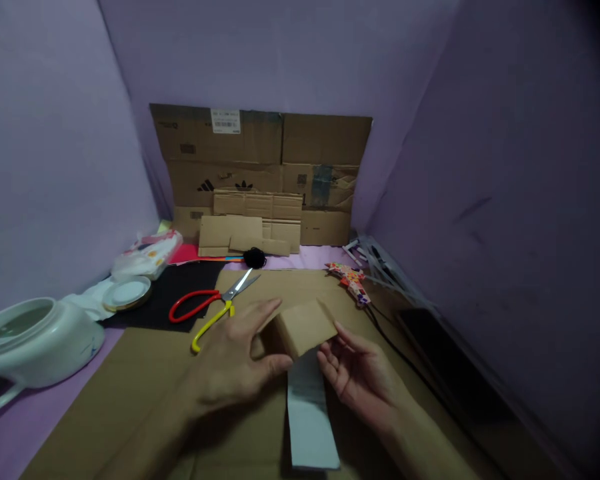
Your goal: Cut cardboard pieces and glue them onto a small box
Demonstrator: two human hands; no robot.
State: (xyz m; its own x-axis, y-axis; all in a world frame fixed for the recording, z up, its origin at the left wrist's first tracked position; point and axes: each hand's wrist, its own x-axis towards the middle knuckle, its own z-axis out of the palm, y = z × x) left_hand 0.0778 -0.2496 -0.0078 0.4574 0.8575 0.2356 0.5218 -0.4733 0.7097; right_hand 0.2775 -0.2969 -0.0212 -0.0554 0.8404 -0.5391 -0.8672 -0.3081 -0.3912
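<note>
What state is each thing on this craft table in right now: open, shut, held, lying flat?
Left hand: gripping the small cardboard piece.
Right hand: fingers open, touching the piece's right edge.
Small cardboard piece: held up, tilted.
White strip: lying flat under the piece.
Scissors: blades shut, lying flat.
White pot: lid off, upright.
Round lid: lying flat beside the pot.
Flattened box: unfolded, leaning on the wall.

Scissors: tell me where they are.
In the head view the scissors lie left of centre on the cardboard sheet, just beyond the left hand.
</note>
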